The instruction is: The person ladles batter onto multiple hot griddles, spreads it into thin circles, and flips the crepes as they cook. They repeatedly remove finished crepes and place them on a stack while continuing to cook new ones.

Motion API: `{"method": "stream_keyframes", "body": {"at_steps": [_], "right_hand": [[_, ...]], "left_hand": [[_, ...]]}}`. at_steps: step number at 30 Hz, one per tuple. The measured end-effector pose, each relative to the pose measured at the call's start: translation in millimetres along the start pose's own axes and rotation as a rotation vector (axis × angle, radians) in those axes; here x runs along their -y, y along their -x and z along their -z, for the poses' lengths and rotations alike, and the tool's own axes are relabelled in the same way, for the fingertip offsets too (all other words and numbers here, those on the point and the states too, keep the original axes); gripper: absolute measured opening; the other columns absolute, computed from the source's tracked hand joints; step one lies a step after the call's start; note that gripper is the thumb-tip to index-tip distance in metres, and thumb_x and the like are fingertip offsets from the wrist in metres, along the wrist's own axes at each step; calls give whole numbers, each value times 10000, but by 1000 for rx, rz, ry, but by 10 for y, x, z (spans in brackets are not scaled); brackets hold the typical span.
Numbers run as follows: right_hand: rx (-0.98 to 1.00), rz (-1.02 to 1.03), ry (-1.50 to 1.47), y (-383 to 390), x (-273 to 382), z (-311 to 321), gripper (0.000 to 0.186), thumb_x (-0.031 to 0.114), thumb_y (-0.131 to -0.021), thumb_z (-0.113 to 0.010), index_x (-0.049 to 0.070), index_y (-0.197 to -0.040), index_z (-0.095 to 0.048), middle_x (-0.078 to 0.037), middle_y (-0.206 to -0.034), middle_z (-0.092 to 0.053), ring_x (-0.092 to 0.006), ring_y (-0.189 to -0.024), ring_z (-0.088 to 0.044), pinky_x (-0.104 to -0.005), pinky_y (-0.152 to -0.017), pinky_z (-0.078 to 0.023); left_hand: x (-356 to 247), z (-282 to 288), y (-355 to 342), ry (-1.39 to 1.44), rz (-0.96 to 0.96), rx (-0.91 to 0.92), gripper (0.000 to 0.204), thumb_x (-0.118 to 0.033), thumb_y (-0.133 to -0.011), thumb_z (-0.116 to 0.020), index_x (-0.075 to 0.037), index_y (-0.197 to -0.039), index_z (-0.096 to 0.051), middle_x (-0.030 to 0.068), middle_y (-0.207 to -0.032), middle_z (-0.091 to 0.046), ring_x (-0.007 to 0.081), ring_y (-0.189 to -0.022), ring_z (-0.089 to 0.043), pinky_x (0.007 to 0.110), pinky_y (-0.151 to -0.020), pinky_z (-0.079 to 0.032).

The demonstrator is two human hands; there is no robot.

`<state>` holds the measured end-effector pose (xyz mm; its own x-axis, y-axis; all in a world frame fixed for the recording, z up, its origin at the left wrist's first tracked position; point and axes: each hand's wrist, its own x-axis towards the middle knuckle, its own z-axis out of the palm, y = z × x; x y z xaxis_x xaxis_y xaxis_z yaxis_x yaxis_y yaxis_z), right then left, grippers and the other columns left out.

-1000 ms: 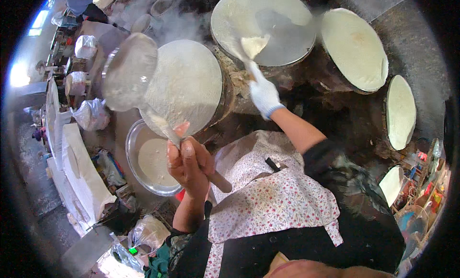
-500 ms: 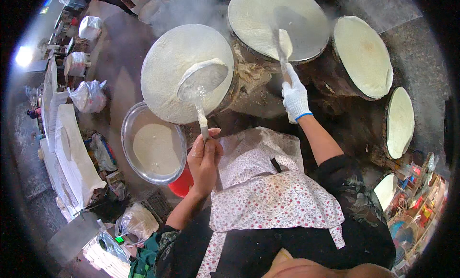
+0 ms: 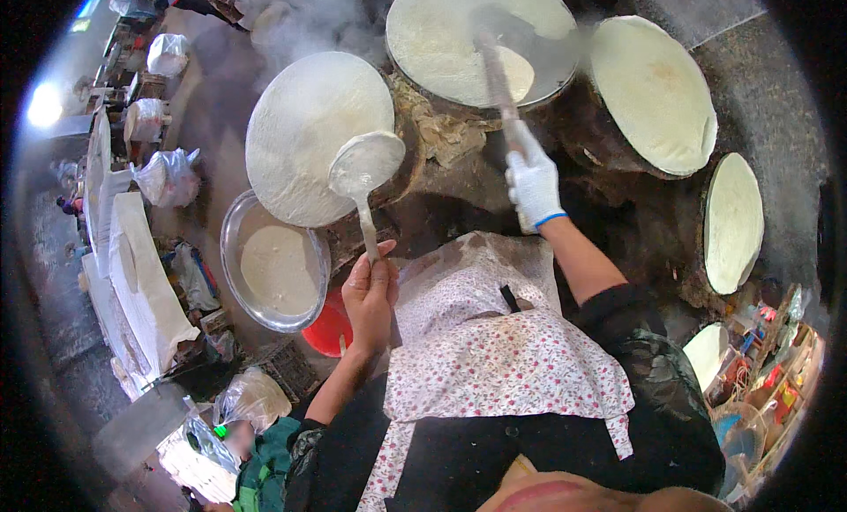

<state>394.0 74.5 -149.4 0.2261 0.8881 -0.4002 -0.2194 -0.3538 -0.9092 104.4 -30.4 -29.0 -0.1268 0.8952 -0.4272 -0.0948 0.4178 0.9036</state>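
Note:
My left hand (image 3: 371, 298) is bare and wrapped round the handle of a ladle (image 3: 369, 162). The round bowl of the ladle, wet with pale batter, hangs over the lower right edge of the left griddle (image 3: 309, 128), which is covered by a pale round sheet. In a white glove, my right hand (image 3: 535, 181) grips a long-handled spreader (image 3: 499, 82), blurred by motion. Its far end lies over the middle griddle, whose dark bare metal (image 3: 554, 60) shows on the right beside spread batter (image 3: 437, 44) and a thicker pale patch.
Left of me stands a metal basin (image 3: 231, 247) of batter, with a red container (image 3: 329, 325) beside it. More round pale sheets lie on griddles at the right (image 3: 657, 97) and far right (image 3: 734, 221). Steam rises at the back. Stacked white sheets (image 3: 146, 283) stand far left.
The view has shifted slightly. On the middle griddle the spreader has swept across, and the thick batter patch now lies right of it. The ladle has moved toward the griddle's lower right edge.

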Motion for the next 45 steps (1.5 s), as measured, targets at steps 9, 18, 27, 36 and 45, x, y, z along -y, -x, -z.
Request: {"method": "stream_keyframes", "body": {"at_steps": [9,18,27,36,45], "right_hand": [[-4,-62,115,-150,28,629,543,50,-1045,-577,236,-1555,-548,31,-779,-610,-42,-528,-412,-239,-454,-374],[21,29,154,-528,300,1147,499,54,-1038,-591,194,-1518,-596,32,-989,-677,-21,-577,-377,-225,-513,-389],[63,-1,222,-860,890,1102,479,82,-1047,-563,179,-1515,-591,4,-909,-646,-68,-573,-496,-282,-467,-428],[-23,204,324,-653,324,1220,492,66,-1035,-588,157,-1518,-588,14,-917,-650,-85,-694,-524,-259,-613,-443],[-4,-156,283,-694,422,1131,478,102,-1017,-639,223,-1479,-633,-82,-1143,-750,-115,-727,-644,-271,-709,-543]], "left_hand": [[-114,-679,183,80,-91,-10,408,-185,-1130,-529,-5,-1496,-556,-54,-864,-555,13,-644,-410,189,-553,-315],[-178,-1365,215,11,-140,-53,411,-219,-1138,-511,9,-1479,-546,-15,-727,-544,46,-540,-409,206,-482,-318],[-193,-1599,209,-10,-111,7,409,-206,-1139,-503,-7,-1494,-546,-41,-753,-532,23,-561,-400,196,-505,-302],[-206,-1687,175,-53,-39,-15,390,-198,-1134,-515,-26,-1478,-576,-43,-745,-541,24,-576,-419,198,-512,-306],[-290,-1778,-65,-121,56,-50,372,-175,-1132,-508,-16,-1457,-595,-40,-744,-554,22,-567,-425,191,-508,-315]]}}
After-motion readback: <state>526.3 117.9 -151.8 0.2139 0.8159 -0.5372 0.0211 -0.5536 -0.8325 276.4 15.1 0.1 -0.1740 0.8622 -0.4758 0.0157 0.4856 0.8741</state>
